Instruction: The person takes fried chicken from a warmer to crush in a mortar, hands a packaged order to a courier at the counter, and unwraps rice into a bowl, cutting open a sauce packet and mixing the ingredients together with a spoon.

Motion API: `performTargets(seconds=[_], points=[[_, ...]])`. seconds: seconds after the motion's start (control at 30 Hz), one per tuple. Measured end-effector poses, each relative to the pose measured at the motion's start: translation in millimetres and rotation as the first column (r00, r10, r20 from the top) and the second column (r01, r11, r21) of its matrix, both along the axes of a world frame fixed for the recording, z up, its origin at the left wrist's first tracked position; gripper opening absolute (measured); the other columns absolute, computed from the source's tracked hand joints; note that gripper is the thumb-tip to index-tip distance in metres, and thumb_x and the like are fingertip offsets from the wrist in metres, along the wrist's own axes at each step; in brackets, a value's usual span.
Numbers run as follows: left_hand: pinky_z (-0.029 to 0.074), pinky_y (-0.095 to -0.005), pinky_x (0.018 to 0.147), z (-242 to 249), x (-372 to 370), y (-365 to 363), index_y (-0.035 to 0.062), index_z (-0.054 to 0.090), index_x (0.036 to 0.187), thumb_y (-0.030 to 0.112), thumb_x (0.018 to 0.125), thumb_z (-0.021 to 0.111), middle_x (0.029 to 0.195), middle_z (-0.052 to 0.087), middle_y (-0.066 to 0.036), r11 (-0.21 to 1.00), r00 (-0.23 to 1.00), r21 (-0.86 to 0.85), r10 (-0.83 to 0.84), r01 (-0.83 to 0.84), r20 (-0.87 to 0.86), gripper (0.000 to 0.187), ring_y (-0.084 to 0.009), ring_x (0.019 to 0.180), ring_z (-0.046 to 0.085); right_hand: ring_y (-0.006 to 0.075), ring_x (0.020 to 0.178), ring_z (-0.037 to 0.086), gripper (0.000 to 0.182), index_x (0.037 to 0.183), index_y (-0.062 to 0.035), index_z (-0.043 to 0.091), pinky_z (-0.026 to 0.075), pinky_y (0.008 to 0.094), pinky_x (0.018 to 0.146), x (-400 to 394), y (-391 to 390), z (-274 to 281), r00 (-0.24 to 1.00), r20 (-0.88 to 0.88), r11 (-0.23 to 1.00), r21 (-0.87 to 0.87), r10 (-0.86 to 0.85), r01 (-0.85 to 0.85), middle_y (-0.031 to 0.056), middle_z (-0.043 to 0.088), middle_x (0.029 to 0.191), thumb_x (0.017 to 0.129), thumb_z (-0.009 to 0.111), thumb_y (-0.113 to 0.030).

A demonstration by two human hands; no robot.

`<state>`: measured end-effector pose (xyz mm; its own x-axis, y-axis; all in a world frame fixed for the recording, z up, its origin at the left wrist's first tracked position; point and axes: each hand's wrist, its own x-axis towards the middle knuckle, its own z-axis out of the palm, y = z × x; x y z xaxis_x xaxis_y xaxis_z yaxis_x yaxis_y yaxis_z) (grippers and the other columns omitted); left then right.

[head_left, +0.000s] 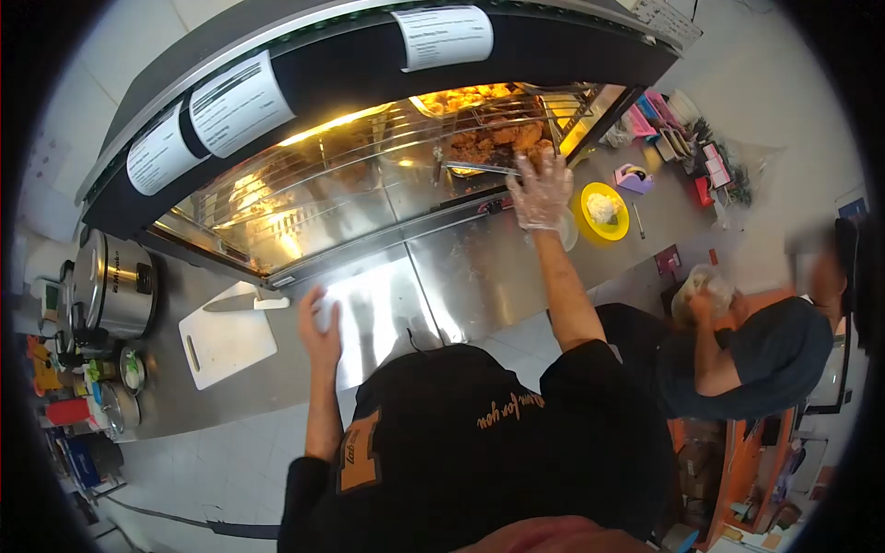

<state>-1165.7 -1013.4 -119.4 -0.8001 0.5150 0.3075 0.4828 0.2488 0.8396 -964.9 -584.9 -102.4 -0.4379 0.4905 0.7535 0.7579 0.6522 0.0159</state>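
Note:
My right hand [542,195], in a clear plastic glove, reaches to the right part of the lit food display case [346,223]. Its fingers are spread, with the end of a long metal utensil like tongs [481,169] right at the fingertips. Inside the case, browned fried pieces [498,138] lie beyond that utensil, and a tray of golden food [461,98] sits on a rack above. Bare and loosely open, my left hand [320,329] hovers by the counter's front edge with nothing in it. Nearest to it is a white-handled knife [241,302] lying across a white cutting board [229,343].
A yellow plate with white food [602,210] stands right of my gloved hand, near a purple tape dispenser [634,178]. On the left is a large steel cooker [114,284]. Close by on the right, another person [747,359] handles a clear bag [705,291].

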Motion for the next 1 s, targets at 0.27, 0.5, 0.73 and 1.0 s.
performTargets(seconds=[0.27,0.5,0.73,1.0], points=[[0.034,-0.0428,0.110,55,30,208,0.0001,0.036,0.143,0.020,0.082,0.076,0.143,0.043,-0.022,0.903,0.891,0.017,-0.421,0.429,-0.169,0.076,-0.0357,0.133,0.043,0.0334,0.128,0.041,0.037,0.124,-0.0422,0.064,0.030,0.0538,0.107,-9,24,-6,0.993,-0.052,0.995,0.001,0.103,-0.103,0.0036,0.044,0.145,0.087,0.064,-0.044],[0.031,-0.0413,0.112,42,66,271,-0.0046,0.032,0.143,0.019,0.082,0.073,0.138,0.041,-0.021,0.964,0.981,0.181,-0.193,0.195,-0.028,0.078,-0.0333,0.132,0.041,0.0322,0.131,0.042,0.038,0.130,-0.0356,0.059,0.031,0.0487,0.108,-19,60,23,0.981,0.033,0.962,-0.204,0.189,-0.179,0.0096,0.048,0.141,0.092,0.058,-0.039],[0.036,-0.0424,0.107,32,90,323,-0.0033,0.035,0.139,0.035,0.075,0.078,0.134,0.042,-0.023,0.967,0.973,0.115,-0.221,0.228,-0.065,0.086,-0.0370,0.128,0.043,0.0359,0.125,0.047,0.038,0.126,-0.0098,0.059,0.036,0.0468,0.107,-1,12,12,0.842,-0.539,0.958,-0.261,-0.041,-0.120,0.0182,0.051,0.135,0.096,0.056,-0.033],[0.033,-0.0441,0.112,63,138,414,-0.0038,0.033,0.144,0.041,0.075,0.074,0.144,0.038,-0.026,0.863,0.851,0.029,-0.503,0.505,0.152,0.092,-0.0386,0.135,0.038,0.0407,0.130,0.041,0.043,0.125,-0.0012,0.057,0.035,0.0497,0.109,79,-147,-127,0.875,-0.459,0.755,-0.626,-0.153,-0.196,0.0251,0.042,0.140,0.090,0.066,-0.024]])
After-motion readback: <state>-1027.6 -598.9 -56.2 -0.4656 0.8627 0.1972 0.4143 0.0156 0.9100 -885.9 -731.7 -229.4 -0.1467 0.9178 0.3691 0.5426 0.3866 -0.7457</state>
